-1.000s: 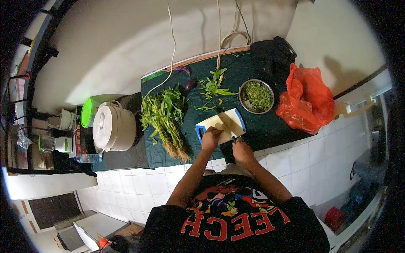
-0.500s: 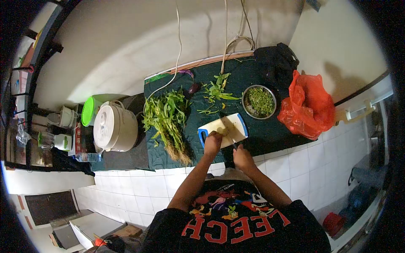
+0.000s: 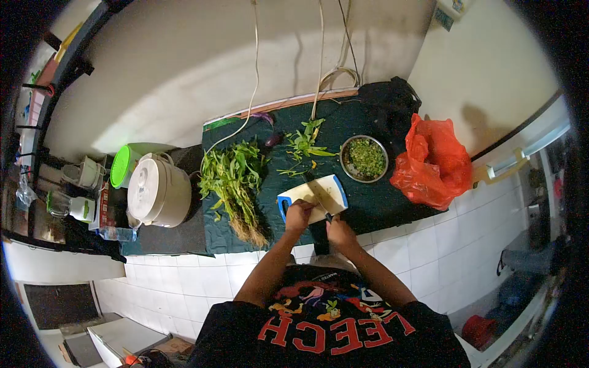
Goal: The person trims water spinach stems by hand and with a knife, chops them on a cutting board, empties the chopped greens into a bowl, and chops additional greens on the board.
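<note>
1. With 12 o'clock set beyond the cutting board [image 3: 331,187] from the body: grips a knife [image 3: 329,217] by its dark handle at about 5 o'clock in the right hand [image 3: 341,233], fingers wrapped closed, blade slanting toward 11 over the board.

2. Bends the left hand [image 3: 299,214] over the board at about 7 o'clock, close to the blade, fingers drawn in narrow. Seems to pinch something small and pale; cannot tell what, or how firmly.

3. Shows cutting well along at the 2 o'clock side: chopped greens [image 3: 366,158] gathered in a metal bowl [image 3: 364,181], near the board but apart from it.

4. At 9 to 10 o'clock, still a sizeable leafy bunch [image 3: 236,178], uncut, roots attached and pointing toward the near edge of the dark green cloth [image 3: 392,202].

5. At 12 o'clock, loose leafy sprigs [image 3: 305,144], with thin stems scattered just beyond the board. At 11, a purple eggplant [image 3: 273,140].

6. Between 2 and 3 o'clock, past the bowl, a red plastic bag [image 3: 432,165], mouth gaping. Farther out at 9, a pale rice cooker [image 3: 161,191].
</note>
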Action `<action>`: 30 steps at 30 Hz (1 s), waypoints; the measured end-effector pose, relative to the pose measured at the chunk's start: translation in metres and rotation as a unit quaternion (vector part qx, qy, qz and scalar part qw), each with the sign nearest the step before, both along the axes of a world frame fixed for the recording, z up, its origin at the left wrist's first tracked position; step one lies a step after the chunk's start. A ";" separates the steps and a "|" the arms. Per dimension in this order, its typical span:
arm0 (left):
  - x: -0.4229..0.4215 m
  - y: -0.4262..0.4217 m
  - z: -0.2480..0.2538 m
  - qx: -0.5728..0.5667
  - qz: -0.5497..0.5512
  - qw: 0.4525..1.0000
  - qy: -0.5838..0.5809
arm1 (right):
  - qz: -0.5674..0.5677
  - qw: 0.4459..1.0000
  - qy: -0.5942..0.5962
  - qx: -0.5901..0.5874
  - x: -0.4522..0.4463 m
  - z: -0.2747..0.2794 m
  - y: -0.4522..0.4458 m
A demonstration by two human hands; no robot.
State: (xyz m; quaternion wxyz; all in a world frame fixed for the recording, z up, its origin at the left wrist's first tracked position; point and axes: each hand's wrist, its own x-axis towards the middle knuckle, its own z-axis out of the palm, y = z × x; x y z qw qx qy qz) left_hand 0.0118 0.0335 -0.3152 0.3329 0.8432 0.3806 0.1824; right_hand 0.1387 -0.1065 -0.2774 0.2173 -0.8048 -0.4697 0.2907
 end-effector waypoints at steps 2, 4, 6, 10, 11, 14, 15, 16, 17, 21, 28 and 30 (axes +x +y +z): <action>-0.001 0.000 -0.002 -0.019 0.025 0.999 -0.012 | 0.020 0.997 0.002 -0.071 0.003 0.009 0.010; -0.002 0.000 -0.002 -0.011 0.025 1.000 -0.001 | 0.019 0.998 0.010 -0.061 -0.002 0.004 0.001; -0.001 0.002 -0.001 -0.003 0.028 1.000 0.008 | 0.020 0.998 0.016 -0.050 -0.002 0.004 -0.002; -0.001 -0.003 0.009 -0.027 0.049 0.998 -0.040 | 0.005 0.996 0.019 -0.081 0.003 0.009 0.007; -0.002 -0.003 0.014 -0.037 0.050 0.997 -0.038 | 0.010 0.999 0.028 -0.045 0.003 0.009 0.010; -0.001 -0.003 0.014 -0.023 0.044 0.999 0.008 | 0.092 0.993 -0.030 -0.060 -0.004 0.014 0.007; -0.003 -0.003 0.009 -0.028 0.050 0.998 0.004 | 0.098 0.992 -0.033 -0.065 -0.007 0.009 0.001; -0.005 -0.001 0.004 -0.043 0.033 0.998 -0.027 | 0.047 0.997 -0.014 -0.064 -0.010 -0.004 -0.004; -0.007 0.000 -0.001 -0.058 0.016 0.996 -0.059 | -0.004 0.998 0.005 -0.063 -0.010 -0.017 -0.006; -0.008 0.001 -0.007 0.014 -0.018 1.000 0.013 | 0.012 0.995 0.012 -0.103 -0.006 0.013 0.023; -0.022 -0.009 0.002 0.088 -0.047 0.994 0.041 | -0.002 0.996 0.007 -0.084 -0.005 -0.001 0.015; -0.023 -0.008 0.003 0.120 -0.064 0.989 0.050 | 0.040 0.997 -0.003 -0.065 0.008 -0.002 0.023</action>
